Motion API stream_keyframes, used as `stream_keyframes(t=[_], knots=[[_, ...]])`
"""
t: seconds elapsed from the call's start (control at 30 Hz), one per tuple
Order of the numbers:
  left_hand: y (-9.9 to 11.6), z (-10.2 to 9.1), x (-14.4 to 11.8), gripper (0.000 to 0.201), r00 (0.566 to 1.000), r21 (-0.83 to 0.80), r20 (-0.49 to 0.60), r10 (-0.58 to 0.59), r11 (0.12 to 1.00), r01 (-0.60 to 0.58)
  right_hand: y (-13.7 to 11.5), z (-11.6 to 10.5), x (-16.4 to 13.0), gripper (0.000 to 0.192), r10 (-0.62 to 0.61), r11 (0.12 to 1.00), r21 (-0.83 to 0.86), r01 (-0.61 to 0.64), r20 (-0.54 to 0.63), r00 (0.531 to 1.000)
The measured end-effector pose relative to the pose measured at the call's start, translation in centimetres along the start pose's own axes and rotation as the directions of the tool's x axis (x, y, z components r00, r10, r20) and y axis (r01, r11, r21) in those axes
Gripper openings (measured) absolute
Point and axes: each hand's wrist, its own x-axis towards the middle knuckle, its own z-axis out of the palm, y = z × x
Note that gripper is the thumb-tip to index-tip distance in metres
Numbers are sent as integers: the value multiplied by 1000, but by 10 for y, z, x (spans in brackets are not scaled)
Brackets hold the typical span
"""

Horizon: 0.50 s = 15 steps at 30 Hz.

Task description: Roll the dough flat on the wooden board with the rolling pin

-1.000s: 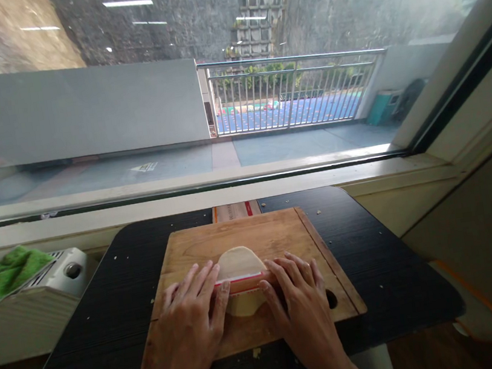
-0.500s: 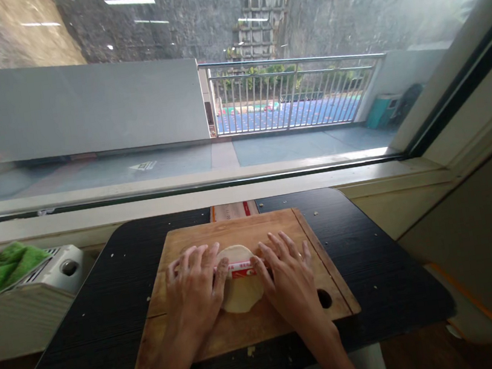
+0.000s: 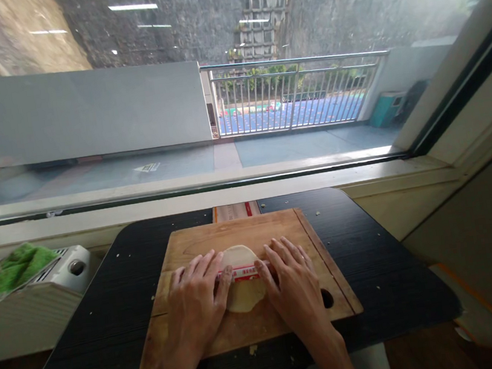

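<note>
Behind the worktop, a wide glass window (image 3: 231,76) looks onto a grey terrace with a metal railing (image 3: 292,92). At far left a crumpled green cloth (image 3: 22,265) lies on a white ribbed heater (image 3: 37,299), just beside the black wood-grain table (image 3: 101,327), which is dotted with pale crumbs. On the table sits a rectangular wooden cutting board (image 3: 239,234) with a round hole near its right front corner.

On the board, the left hand (image 3: 196,304) lies flat, fingers spread and extended, palm pressing down on one end of a slim rolling pin with a red-and-white label (image 3: 242,272); it is not curled around the pin. The pin lies crosswise over a round, flattened disc of pale dough (image 3: 244,291) at the board's middle, dough showing both beyond and in front of the pin. The right hand (image 3: 295,287) mirrors the left, open and flat on the pin's other end, fingers pointing toward the window.

Beyond the board's far edge, a tan box with orange edges (image 3: 235,210) touches the window sill.
</note>
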Motion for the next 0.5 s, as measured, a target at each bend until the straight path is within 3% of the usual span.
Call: stream_keyframes(t=[0.27,0.5], knots=[[0,2,-24,48,995,-17,-83,46,999,-47,2,7,-35,47,-28,999,30,32,-117,993],[-1,7,8,46,998,0,-38,40,999,-40,5,5,-25,47,-37,999,-7,37,-53,998]])
